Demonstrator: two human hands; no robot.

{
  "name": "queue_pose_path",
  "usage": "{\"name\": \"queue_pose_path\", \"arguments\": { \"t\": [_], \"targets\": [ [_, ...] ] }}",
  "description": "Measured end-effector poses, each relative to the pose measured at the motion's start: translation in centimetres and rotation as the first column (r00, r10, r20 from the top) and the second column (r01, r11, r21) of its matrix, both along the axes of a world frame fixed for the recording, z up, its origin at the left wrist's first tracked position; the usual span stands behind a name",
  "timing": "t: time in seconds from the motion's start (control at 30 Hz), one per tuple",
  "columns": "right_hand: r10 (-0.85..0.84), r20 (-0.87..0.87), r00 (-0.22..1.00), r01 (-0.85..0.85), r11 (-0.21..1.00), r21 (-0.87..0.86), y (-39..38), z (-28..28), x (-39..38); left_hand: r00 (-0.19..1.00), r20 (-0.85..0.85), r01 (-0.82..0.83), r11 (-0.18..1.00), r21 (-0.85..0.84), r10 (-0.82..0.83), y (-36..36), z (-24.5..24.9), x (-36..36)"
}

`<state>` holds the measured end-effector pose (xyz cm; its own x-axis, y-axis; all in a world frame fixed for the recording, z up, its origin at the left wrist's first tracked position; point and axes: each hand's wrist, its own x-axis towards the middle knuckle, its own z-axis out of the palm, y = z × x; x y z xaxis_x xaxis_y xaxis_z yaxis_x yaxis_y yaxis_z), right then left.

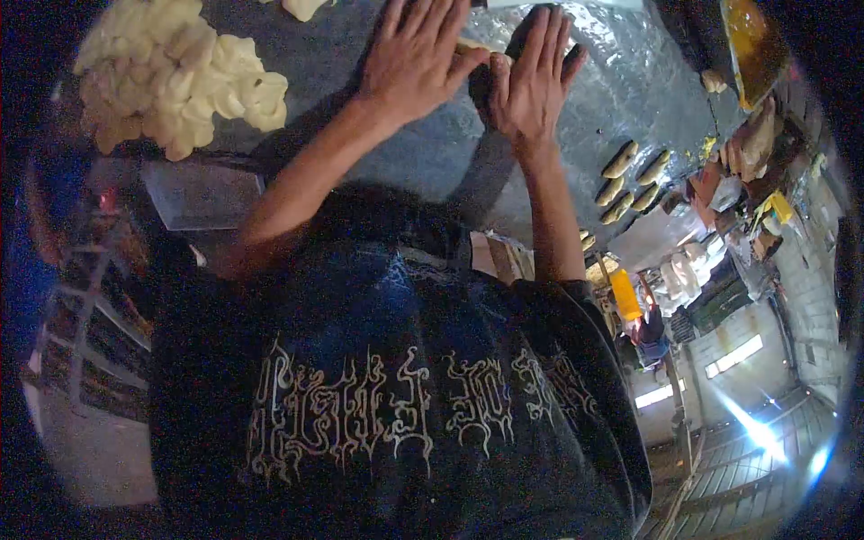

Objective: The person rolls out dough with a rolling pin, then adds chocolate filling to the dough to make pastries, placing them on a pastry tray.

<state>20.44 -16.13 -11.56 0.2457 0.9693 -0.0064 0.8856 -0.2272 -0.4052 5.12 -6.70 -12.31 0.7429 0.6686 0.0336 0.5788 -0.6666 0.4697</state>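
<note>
Both hands flat and released on a dough piece at the 12 o'clock edge of the worktop.

My left hand (pixel 414 56) and right hand (pixel 533 85) lie palm-down, fingers straight and spread, grasping nothing. A pale sliver of the dough piece (pixel 470 45) shows between them. The worktop (pixel 621 85) is grey and glossy. At 10 o'clock I note a lumpy, cream-coloured dough pile (pixel 180 76); at 4 o'clock, oblong shaped pieces (pixel 630 180) in a row. Both forearms are extended and converge.

Grey table (pixel 630 90): dough heap (pixel 180 72), shaped rolls (pixel 630 175).
</note>
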Motion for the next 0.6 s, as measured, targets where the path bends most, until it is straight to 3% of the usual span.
{"name": "queue_pose_path", "arguments": {
  "t": [0.03,0.13,0.17,0.27,0.3,0.4,0.5,0.6],
  "targets": [
    [0.003,0.048,0.999,-0.005,0.999,0.047,-0.6,-0.1,0.3,0.999,0.039,0.034,0.999,0.007,-0.034,0.6,-0.1,-0.1],
    [0.037,-0.033,0.999,-0.032,0.99,0.134,-2.9,0.7,0.1,0.977,0.212,0.047,0.988,-0.148,-0.015,1.3,1.0,-1.5],
    [0.027,-0.006,1.0,-0.026,0.99,0.137,-3.0,1.2,-0.4,0.986,0.167,0.056,0.988,-0.145,-0.031,1.1,1.6,-2.3],
    [0.136,0.117,0.984,-0.14,0.99,0.021,-3.1,-1.1,0.5,0.944,0.331,-0.002,0.998,-0.055,0.02,-0.4,-2.0,-4.6],
    [0.104,-0.045,0.994,-0.105,0.994,-0.025,-2.5,-0.4,0.8,0.949,0.313,-0.014,0.998,-0.054,0.03,-0.8,-1.3,-5.1],
    [0.158,-0.19,0.969,-0.164,0.986,-0.016,-2.5,-0.7,2.5,0.966,0.254,-0.04,0.999,-0.012,0.041,-2.5,0.3,-7.1],
    [-0.022,-0.321,0.947,-0.158,0.837,-0.524,-3.7,4.0,4.5,0.961,0.248,-0.103,0.992,-0.075,0.119,-4.9,1.7,-8.7],
    [-0.082,-0.494,0.866,-0.068,0.958,-0.278,-8.4,5.6,9.1,0.951,0.258,-0.151,0.984,-0.095,0.171,-7.4,1.5,-10.2]
  ]
}}
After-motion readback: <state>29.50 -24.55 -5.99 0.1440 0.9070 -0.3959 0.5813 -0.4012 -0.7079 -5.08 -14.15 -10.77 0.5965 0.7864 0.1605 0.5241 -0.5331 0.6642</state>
